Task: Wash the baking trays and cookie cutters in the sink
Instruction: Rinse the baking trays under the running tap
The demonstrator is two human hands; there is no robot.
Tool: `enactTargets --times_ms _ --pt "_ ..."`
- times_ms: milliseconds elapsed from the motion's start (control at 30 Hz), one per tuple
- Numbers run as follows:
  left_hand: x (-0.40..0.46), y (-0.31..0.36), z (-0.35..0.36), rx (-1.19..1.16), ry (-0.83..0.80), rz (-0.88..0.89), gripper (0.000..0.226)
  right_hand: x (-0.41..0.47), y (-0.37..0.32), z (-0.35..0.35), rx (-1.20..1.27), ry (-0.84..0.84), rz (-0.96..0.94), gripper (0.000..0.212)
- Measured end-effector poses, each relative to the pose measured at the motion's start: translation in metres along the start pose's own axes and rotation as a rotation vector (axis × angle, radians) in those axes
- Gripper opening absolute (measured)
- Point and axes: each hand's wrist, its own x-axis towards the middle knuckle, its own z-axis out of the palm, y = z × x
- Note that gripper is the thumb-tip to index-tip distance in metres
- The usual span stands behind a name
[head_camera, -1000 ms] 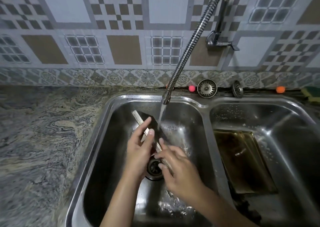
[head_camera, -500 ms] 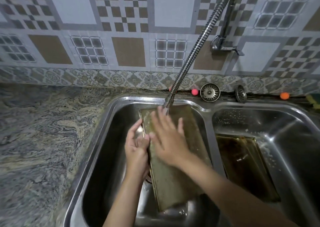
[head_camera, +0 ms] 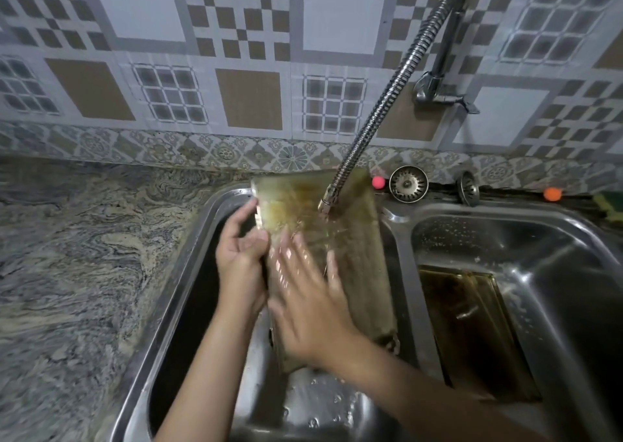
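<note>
Where the flexible tap hose [head_camera: 387, 104] ends near the upper centre of the frame, we find the baking tray [head_camera: 354, 249] standing tilted in the left basin [head_camera: 188, 307] of the sink, its top edge risen above the sink's back rim. Water leaves the nozzle and strikes the tray's upper face, spreading in streaks.

We note the left hand [head_camera: 241, 256] at the tray's left edge, left of centre: fingers and thumb curl round that edge and grip it, forearm rising from the bottom of the frame. Our right hand [head_camera: 310, 307] lies flat on the tray's face at frame centre, fingers spread and straight, pressing the wet metal; it grips nothing. Its forearm crosses in from the lower right.

A second tray [head_camera: 472, 337], dark and brownish, lies on the floor of the right basin [head_camera: 573, 256], well apart from both hands. Two strainer plugs [head_camera: 408, 184] rest on the ledge behind the sink, with a pink ball [head_camera: 378, 182] beside one and an orange ball [head_camera: 552, 194] farther right.

Motion blurs the right fingers and the tray's surface, so we cannot make out what covers it. The tray's lower end is hidden behind the right hand. We cannot pick out any cookie cutters.
</note>
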Motion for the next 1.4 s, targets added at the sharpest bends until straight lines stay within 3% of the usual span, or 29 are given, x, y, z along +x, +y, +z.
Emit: enactTargets --times_ms 100,267,333,467,533,667,767,867,967,1033,1100,1167,1300,1400 --pt "0.014 0.015 -0.023 -0.058 0.072 0.0 0.052 -0.025 0.032 0.006 0.023 -0.049 -0.075 0.057" --pt "-0.005 0.002 -0.013 -0.041 0.064 -0.086 0.048 0.03 0.064 -0.015 0.005 -0.08 0.409 0.066" --pt "-0.011 -0.008 -0.005 -0.079 0.082 -0.161 0.05 0.031 0.038 -0.012 -0.017 -0.109 0.325 0.063" --pt "0.0 -0.011 -0.015 -0.111 0.18 -0.271 0.05 -0.035 0.005 0.001 -0.009 -0.211 -0.031 0.058" --pt "0.001 -0.011 -0.024 -0.109 0.187 -0.298 0.053 -0.043 0.031 -0.003 0.037 -0.233 0.063 0.059" --pt "-0.022 -0.021 -0.013 -0.058 0.121 -0.398 0.048 0.001 0.07 -0.02 -0.029 -0.287 0.461 0.062" --pt "-0.036 -0.033 0.002 -0.058 0.071 -0.457 0.048 0.012 0.045 -0.022 -0.029 -0.327 0.283 0.059" --pt "-0.027 -0.03 -0.009 -0.065 0.125 -0.443 0.049 -0.032 0.017 -0.023 0.011 -0.369 0.058 0.058" --pt "-0.015 -0.025 -0.028 -0.063 0.168 -0.443 0.052 -0.071 0.042 -0.038 0.042 -0.305 0.216 0.053" --pt "-0.012 -0.024 -0.033 -0.049 0.161 -0.437 0.053 -0.083 0.055 -0.055 0.265 -0.22 0.472 0.047" --pt "-0.017 -0.026 -0.028 -0.046 0.148 -0.434 0.052 -0.084 0.051 -0.072 0.639 -0.035 0.668 0.049" --pt "-0.023 -0.029 -0.019 -0.013 0.152 -0.411 0.047 -0.084 0.04 -0.085 0.948 0.095 0.75 0.047" --pt "-0.027 -0.029 -0.002 0.215 0.145 -0.328 0.043 -0.091 0.028 -0.099 1.32 0.179 0.87 0.042" --pt "-0.029 -0.028 0.015 0.342 -0.005 -0.313 0.038 -0.092 0.027 -0.118 1.462 0.305 0.91 0.042"
